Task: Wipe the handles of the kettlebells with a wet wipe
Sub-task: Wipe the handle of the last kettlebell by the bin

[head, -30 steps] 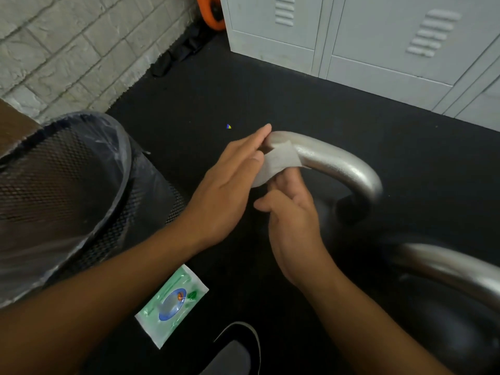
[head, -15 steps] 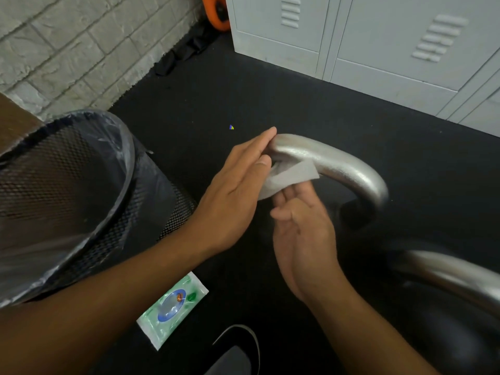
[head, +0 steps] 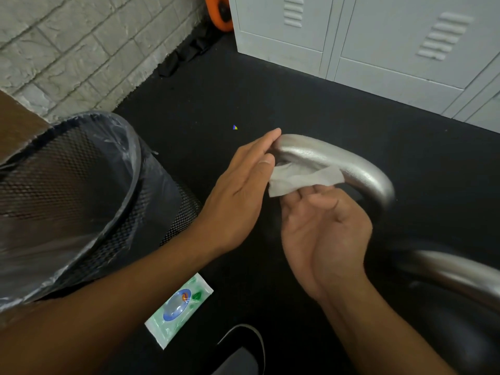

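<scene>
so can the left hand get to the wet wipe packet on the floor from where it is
Probably yes. The wet wipe packet lies in the open on the black floor just below the left forearm, nothing on top of it. The left hand is open against the kettlebell handle, holding nothing.

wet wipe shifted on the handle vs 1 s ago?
Yes. The wet wipe has spread rightward along the underside of the kettlebell handle, toward its right bend. It was bunched near the left hand; the right hand now lies palm-up beneath.
</scene>
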Tool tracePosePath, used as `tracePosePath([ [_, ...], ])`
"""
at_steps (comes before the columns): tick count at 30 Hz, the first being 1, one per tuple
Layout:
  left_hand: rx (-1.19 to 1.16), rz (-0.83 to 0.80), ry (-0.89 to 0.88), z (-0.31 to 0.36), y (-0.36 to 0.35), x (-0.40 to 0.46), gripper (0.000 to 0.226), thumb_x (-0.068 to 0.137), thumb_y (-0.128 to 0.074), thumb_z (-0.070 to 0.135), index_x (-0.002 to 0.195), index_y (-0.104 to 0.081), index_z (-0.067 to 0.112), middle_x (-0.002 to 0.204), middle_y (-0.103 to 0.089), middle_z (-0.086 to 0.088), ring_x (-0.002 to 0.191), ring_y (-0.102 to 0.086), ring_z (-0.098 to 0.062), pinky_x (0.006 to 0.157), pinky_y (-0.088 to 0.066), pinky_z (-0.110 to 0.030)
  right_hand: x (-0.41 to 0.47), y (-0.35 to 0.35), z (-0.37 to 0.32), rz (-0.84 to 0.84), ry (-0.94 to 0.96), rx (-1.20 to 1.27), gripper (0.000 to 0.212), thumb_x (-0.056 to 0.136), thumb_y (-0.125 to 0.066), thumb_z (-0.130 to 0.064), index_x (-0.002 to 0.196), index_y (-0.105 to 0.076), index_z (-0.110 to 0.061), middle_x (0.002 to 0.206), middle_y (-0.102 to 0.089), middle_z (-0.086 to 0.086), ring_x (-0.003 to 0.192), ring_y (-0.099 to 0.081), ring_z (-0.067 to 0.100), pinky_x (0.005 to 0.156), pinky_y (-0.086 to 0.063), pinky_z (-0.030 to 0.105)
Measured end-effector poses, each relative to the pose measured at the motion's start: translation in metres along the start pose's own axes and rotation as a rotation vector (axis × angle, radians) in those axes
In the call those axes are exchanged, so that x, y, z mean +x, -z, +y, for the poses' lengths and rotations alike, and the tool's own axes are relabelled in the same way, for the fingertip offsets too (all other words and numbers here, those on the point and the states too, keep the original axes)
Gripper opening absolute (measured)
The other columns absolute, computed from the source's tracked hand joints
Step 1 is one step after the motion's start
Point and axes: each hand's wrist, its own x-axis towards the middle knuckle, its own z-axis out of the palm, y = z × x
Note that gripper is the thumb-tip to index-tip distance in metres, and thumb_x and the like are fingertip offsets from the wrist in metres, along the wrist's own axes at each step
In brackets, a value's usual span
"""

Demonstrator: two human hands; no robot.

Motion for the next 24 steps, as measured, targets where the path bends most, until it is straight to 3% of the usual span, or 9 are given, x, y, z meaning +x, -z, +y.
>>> tracePosePath([
  [2,0.015,-0.003,-0.004,0.0,0.0,0.0,0.049,0.107,-0.032,0.038,0.156,-0.035,0.041,0.154,-0.04,0.022,0.14,-0.037,0.012,0.118,-0.034,-0.021,0.006,-0.004,-0.002,0.0,-0.01,0.018,0.032,0.078,-0.045,-0.005,0.103,-0.065,-0.004,0.103,-0.063,0.015,0.112,-0.059,0.029,0.111,-0.044,0.038],
  [5,0.033,0.005,-0.008,-0.001,-0.003,-0.002,0.046,0.111,-0.033,0.035,0.156,-0.033,0.043,0.155,-0.038,0.023,0.14,-0.036,0.013,0.119,-0.035,-0.022,0.021,-0.011,-0.008,0.024,-0.039,-0.001,0.043,0.077,-0.045,-0.004,0.115,-0.064,0.004,0.114,-0.058,0.022,0.114,-0.055,0.034,0.112,-0.042,0.041],
  [9,-0.005,0.018,-0.023,-0.003,-0.006,-0.003,0.047,0.107,-0.033,0.039,0.155,-0.033,0.044,0.157,-0.037,0.021,0.142,-0.034,0.012,0.123,-0.034,-0.032,0.019,-0.01,-0.011,0.004,-0.047,0.036,0.046,0.079,-0.042,0.001,0.12,-0.063,0.001,0.119,-0.059,0.021,0.118,-0.057,0.033,0.118,-0.04,0.042],
  [13,-0.007,0.005,-0.028,-0.003,-0.004,-0.004,0.049,0.108,-0.033,0.037,0.156,-0.032,0.04,0.158,-0.037,0.02,0.142,-0.035,0.012,0.119,-0.034,-0.023,0.007,-0.008,-0.018,0.04,-0.061,0.25,0.049,0.081,-0.038,0.003,0.117,-0.07,-0.005,0.127,-0.067,0.018,0.129,-0.063,0.031,0.118,-0.044,0.037],
  [16,-0.006,-0.003,-0.024,-0.004,-0.005,-0.003,0.05,0.107,-0.033,0.039,0.157,-0.03,0.04,0.158,-0.036,0.021,0.143,-0.034,0.012,0.119,-0.034,-0.021,0.004,-0.014,-0.019,0.053,-0.069,0.272,0.058,0.081,-0.038,0.001,0.135,-0.061,0.001,0.142,-0.063,0.02,0.136,-0.059,0.031,0.12,-0.041,0.038],
  [20,-0.004,-0.004,-0.011,-0.004,-0.005,-0.002,0.052,0.106,-0.033,0.04,0.159,-0.03,0.038,0.158,-0.036,0.021,0.143,-0.034,0.01,0.121,-0.034,-0.028,0.014,-0.019,-0.019,0.066,-0.076,0.228,0.046,0.079,-0.042,-0.001,0.117,-0.068,-0.002,0.121,-0.068,0.016,0.122,-0.063,0.03,0.12,-0.042,0.037],
  [24,-0.004,-0.001,-0.003,-0.004,-0.005,-0.004,0.053,0.106,-0.032,0.04,0.159,-0.03,0.038,0.158,-0.035,0.023,0.143,-0.033,0.012,0.123,-0.034,-0.032,0.011,-0.018,-0.02,0.067,-0.063,0.247,0.043,0.081,-0.041,0.001,0.108,-0.074,-0.005,0.121,-0.069,0.017,0.123,-0.062,0.031,0.121,-0.04,0.039],
])
